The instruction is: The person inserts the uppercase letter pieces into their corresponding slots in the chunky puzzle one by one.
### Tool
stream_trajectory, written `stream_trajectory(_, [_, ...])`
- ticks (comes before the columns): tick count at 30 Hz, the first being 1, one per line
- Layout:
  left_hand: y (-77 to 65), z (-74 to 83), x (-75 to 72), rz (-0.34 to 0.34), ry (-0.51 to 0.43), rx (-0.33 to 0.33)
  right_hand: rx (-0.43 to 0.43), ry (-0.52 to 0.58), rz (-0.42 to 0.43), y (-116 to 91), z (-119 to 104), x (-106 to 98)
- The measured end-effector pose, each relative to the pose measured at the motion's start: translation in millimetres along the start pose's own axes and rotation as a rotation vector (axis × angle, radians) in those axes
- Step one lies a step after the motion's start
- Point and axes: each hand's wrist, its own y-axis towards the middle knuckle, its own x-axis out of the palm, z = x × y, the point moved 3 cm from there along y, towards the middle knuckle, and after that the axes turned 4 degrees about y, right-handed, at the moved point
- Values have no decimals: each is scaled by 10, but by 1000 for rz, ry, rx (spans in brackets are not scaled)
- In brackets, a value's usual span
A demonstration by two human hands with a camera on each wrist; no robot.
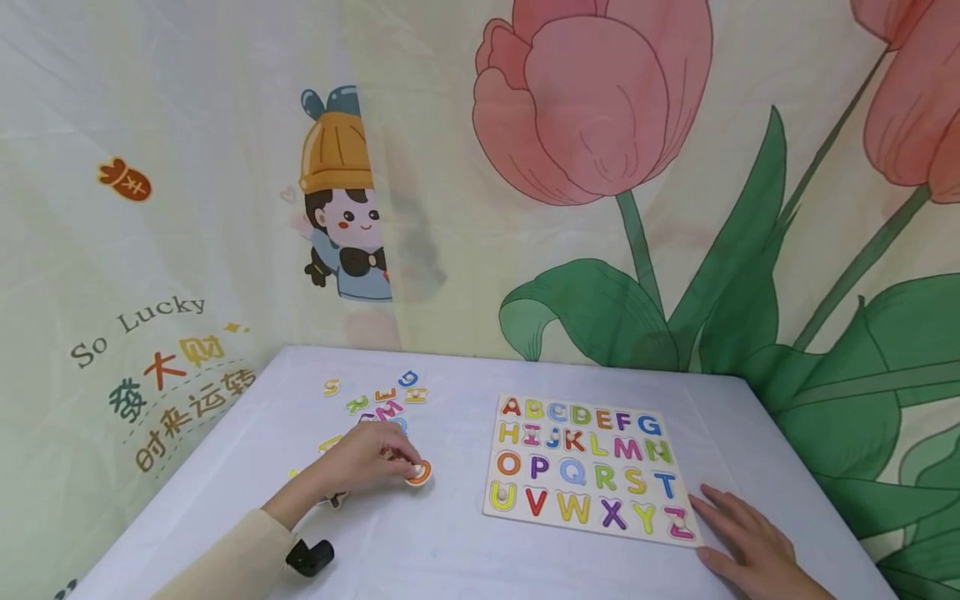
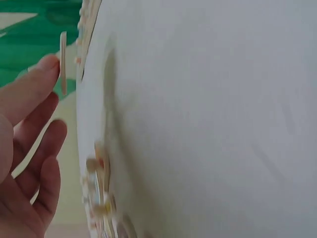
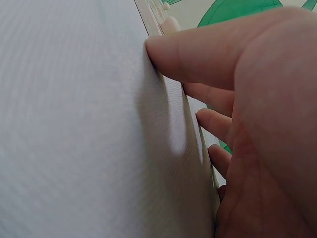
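My left hand [image 1: 367, 456] pinches an orange letter O piece [image 1: 423, 474] between thumb and finger. In the left wrist view the wooden piece [image 2: 63, 64] shows edge-on, raised over the white cloth, with the other fingers loosely bent. Right of it lies a wooden alphabet board [image 1: 552, 485] with colourful letters in rows; several spots carry knobbed pieces, such as the Z [image 1: 680, 523] and U [image 1: 502, 497]. My right hand [image 1: 750, 542] rests by the board's near right corner, fingers extended, thumb tip at its edge.
Loose letter pieces lie left of the board, among them a pink M [image 1: 387, 409], a blue G [image 1: 408, 379] and a yellow S [image 1: 332, 387]. The left hand partly covers others. A black device [image 1: 310, 557] sits by the left sleeve. Printed curtains hang behind the table.
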Motion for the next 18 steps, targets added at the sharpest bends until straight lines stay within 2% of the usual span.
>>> stream_trajectory(3, [102,105,98,43,-7,-45,17,-1,-14,3,0,-3])
stream_trajectory(11, [436,372,382,73,9,-173,-5,5,-18,-1,30,8])
stream_trajectory(18, [679,525,595,86,1,-205,7,3,-23,-5,14,-1])
